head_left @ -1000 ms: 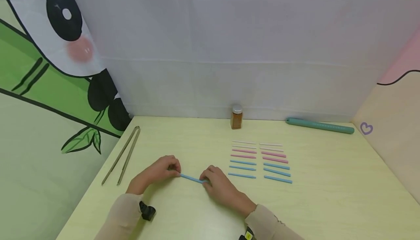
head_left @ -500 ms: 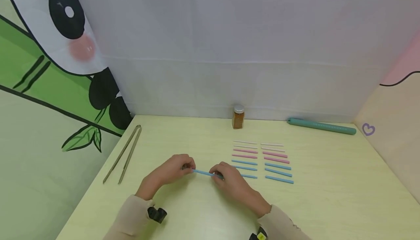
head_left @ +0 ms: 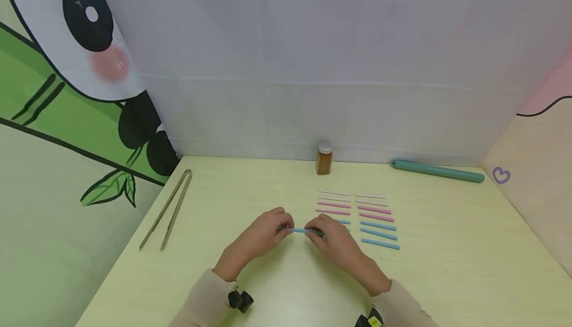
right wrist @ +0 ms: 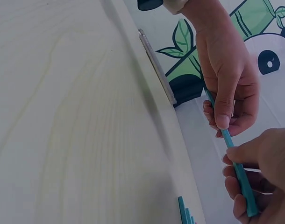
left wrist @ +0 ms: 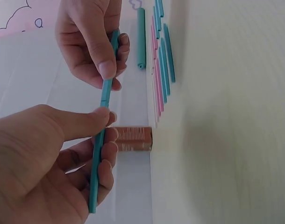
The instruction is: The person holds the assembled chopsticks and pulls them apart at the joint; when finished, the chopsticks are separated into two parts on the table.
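Note:
A slim blue stick [head_left: 298, 230] is held level between both hands, in front of the rows of sticks. My left hand [head_left: 263, 232] pinches it from the left, thumb on top. From the right, my right hand [head_left: 341, 245] pinches it between thumb and fingers. Only a short piece shows between the hands in the head view. The left wrist view shows more of the stick [left wrist: 95, 172], with a fine crosswise seam between the two thumbs. Its near end lies across the left fingers. In the right wrist view the other end of the stick [right wrist: 247, 193] rests in the right hand.
Several blue [head_left: 380, 244], pink [head_left: 375, 217] and white sticks [head_left: 370, 197] lie in two columns right of centre; the right hand covers some. Metal tongs [head_left: 172, 210] lie left. A brown jar with a silver lid [head_left: 323, 159] and a green rod [head_left: 438, 171] are at the back.
Both hands have moved right with the blue stick, the left one farther, so less stick shows between them. The right hand now covers part of the left column's blue sticks.

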`<state>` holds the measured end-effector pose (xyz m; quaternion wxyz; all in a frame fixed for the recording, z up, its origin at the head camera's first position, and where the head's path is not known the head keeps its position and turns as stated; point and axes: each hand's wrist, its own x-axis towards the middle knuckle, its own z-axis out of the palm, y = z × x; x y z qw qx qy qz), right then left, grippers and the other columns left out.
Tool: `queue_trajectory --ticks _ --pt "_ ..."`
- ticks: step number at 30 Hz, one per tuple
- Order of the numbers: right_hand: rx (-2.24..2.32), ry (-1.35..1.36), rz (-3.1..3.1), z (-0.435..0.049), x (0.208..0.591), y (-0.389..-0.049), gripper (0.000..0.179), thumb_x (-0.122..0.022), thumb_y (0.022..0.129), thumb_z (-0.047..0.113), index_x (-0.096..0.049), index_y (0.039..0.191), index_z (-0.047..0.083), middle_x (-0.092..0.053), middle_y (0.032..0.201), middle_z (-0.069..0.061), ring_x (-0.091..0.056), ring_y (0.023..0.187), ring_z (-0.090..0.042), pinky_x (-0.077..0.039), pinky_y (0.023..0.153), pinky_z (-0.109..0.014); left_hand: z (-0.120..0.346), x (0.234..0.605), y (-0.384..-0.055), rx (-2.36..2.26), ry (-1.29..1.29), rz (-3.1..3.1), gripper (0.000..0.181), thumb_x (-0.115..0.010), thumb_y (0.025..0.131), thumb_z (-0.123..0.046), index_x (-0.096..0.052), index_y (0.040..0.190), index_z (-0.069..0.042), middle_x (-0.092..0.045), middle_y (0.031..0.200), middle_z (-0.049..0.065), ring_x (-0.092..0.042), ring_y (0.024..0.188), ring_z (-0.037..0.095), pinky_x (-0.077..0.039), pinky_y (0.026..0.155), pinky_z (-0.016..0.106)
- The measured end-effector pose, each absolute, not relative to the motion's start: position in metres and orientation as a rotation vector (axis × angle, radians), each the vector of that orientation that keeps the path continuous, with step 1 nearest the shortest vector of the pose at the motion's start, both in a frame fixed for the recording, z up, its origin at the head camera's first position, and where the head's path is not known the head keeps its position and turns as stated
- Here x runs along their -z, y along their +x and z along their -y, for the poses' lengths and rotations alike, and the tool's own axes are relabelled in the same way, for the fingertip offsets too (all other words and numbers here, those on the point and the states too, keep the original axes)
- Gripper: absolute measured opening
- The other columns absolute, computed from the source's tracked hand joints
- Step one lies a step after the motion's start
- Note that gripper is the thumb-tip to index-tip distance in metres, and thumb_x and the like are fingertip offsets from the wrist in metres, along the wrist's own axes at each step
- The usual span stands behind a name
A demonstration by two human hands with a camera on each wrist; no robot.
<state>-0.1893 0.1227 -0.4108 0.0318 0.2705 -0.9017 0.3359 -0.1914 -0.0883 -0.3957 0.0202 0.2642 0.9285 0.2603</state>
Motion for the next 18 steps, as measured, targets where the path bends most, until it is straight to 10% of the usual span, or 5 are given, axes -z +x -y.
queue_trajectory --ticks 18 --pt "-1.109 0.883 2.790 -0.145 0.418 -0.186 0.004 -0.062 0.093 0.012 -0.063 0.097 0.013 -0.058 0.092 0.005 -0.051 0.077 -0.006 -0.046 0.067 -0.022 0.069 0.410 -0.189 -0.957 0.890 -2.926 0.005 -0.065 0.091 -0.014 -0.063 0.087 -0.013 -0.053 0.083 -0.008 -0.050 0.074 0.005 -0.047 0.068 0.019"
